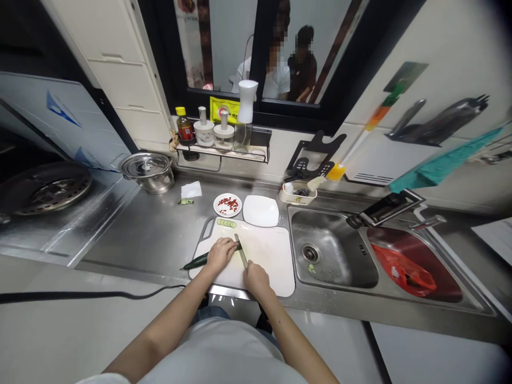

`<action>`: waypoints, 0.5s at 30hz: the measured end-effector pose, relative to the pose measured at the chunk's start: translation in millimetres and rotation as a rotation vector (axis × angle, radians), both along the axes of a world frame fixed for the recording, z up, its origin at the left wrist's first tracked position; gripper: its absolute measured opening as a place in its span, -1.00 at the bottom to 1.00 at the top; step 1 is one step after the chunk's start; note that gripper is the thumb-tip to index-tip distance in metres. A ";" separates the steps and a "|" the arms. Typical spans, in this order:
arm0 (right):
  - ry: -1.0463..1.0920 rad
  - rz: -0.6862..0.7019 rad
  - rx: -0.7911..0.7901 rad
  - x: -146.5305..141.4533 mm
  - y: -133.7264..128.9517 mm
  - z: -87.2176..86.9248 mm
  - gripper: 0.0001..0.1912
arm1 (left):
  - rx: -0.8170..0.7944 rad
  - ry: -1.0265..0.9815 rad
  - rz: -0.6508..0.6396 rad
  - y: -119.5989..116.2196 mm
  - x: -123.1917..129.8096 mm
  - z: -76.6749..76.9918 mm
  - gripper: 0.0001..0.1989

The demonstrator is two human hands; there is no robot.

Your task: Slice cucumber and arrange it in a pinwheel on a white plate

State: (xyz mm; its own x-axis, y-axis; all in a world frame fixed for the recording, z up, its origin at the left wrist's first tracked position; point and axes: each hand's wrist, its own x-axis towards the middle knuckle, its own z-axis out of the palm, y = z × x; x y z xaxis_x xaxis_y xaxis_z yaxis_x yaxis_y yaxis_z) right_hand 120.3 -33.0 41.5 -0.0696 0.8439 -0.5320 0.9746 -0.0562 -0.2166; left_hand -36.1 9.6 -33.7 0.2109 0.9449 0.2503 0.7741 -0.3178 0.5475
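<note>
Knife (241, 250) at the cucumber (196, 262), both on the board (276, 261)

Your left hand (221, 254) is closed over the cucumber, its fingers bunched close to the cut end. The cucumber lies slantwise on the left part of the white board, and its tail pokes out past your hand and over the board's near left edge. Your right hand (256, 278) is wrapped around the knife's handle, which your fingers hide. The blade points away from you and stands just beside the cucumber's end, close to your left fingertips; you cannot tell from here whether it touches.

Near the board's far left corner, you have a short row of overlapping cucumber slices (226, 223). Just beyond the far edge sit two white plates: a round plate (217, 210) bearing small red pieces (230, 204), and beside it, to the right, a squarish plate (261, 210) with a bare surface.

To your left on the steel counter (132, 240) are a lidded pot (154, 184), a white sheet of paper (191, 190) and some green scraps (185, 202). To your right is the sink (320, 221), with pale green bits near the drain (311, 253); a red bag (408, 274) lies in the basin farther right.
</note>
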 end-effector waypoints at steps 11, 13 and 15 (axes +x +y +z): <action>-0.019 -0.012 -0.036 13.3 -22.2 5.4 -0.65 | -0.002 0.003 -0.004 0.2 -0.2 -3.4 -0.78; -0.015 -0.004 -0.038 14.7 -24.0 7.3 -0.64 | -0.004 0.001 0.001 0.4 -0.2 -2.8 -0.78; -0.015 -0.002 -0.043 15.8 -25.6 9.0 -0.63 | -0.009 0.002 -0.002 0.3 -0.1 -2.3 -0.78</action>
State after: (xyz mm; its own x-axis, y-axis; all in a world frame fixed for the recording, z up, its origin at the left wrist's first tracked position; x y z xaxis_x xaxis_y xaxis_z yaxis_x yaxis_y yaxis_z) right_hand 136.1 -58.6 50.5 -0.0598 0.8202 -0.5689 0.9777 -0.0667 -0.1990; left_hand -36.2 9.9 -36.0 0.2133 0.9466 0.2419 0.7743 -0.3147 0.5490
